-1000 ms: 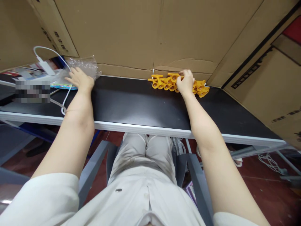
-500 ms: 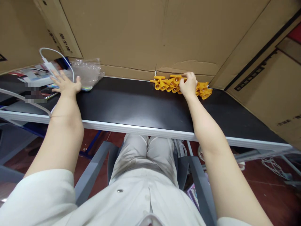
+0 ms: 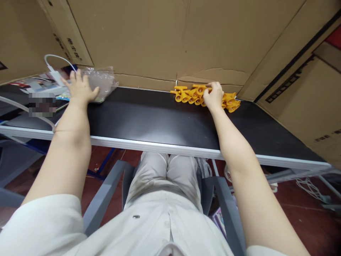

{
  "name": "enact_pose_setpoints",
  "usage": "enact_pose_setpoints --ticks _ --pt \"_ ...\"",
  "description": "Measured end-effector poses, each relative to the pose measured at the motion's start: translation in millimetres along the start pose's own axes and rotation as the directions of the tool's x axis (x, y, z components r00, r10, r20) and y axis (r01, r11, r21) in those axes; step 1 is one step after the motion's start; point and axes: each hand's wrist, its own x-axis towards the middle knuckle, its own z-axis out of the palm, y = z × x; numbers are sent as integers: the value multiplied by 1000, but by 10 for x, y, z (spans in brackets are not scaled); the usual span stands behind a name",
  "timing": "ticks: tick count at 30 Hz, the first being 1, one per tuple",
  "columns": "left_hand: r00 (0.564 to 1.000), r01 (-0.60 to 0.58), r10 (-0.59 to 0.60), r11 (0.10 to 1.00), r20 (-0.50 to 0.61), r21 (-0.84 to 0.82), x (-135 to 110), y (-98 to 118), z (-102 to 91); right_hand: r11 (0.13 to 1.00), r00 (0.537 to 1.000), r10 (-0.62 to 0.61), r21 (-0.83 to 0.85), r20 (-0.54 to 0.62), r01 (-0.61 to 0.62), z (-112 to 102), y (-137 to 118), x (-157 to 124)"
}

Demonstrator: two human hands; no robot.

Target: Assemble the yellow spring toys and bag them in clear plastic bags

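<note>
My right hand (image 3: 214, 96) rests on a heap of yellow plastic clips (image 3: 189, 95) at the back of the black table (image 3: 160, 121), fingers curled onto the clips. My left hand (image 3: 80, 89) lies at the table's far left with fingers spread, its fingertips touching a crumpled clear plastic bag (image 3: 102, 80). Nothing is gripped in the left hand. A white charger with its cable (image 3: 56, 74) lies just left of that hand.
Cardboard sheets (image 3: 149, 35) wall the table at the back and right. Papers and printed items (image 3: 37, 85) are piled at the far left. Grey chair arms (image 3: 106, 192) and my lap are below the table's white front edge.
My left hand moved from the table surface near the cable back up onto the plastic bag. My right hand stayed on the yellow clips.
</note>
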Motion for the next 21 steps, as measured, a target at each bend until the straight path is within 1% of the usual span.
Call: enact_pose_setpoints --ticks 3,5,7,10,13,17,21 --pt "993 -63 44 983 109 174 26 202 -3 1000 1000 -1 -2 6 1 -3 -4 -4" --pt "989 -76 43 969 141 235 54 295 37 1000 1000 -6 -19 11 6 10 16 0" --pt "988 -74 34 961 154 267 85 343 96 999 1000 -15 -44 14 15 32 50 8" --pt "994 -54 26 960 103 275 125 369 177 996 999 -26 -86 22 27 65 101 25" --pt "999 -51 53 978 -5 202 137 421 191 993 999 -41 -106 28 44 75 116 32" --pt "989 -106 114 990 -90 89 105 611 87 989 998 -44 -137 54 52 52 74 28" --pt "973 -167 175 984 -150 69 58 898 -51 983 996 -47 -171 76 60 62 79 38"
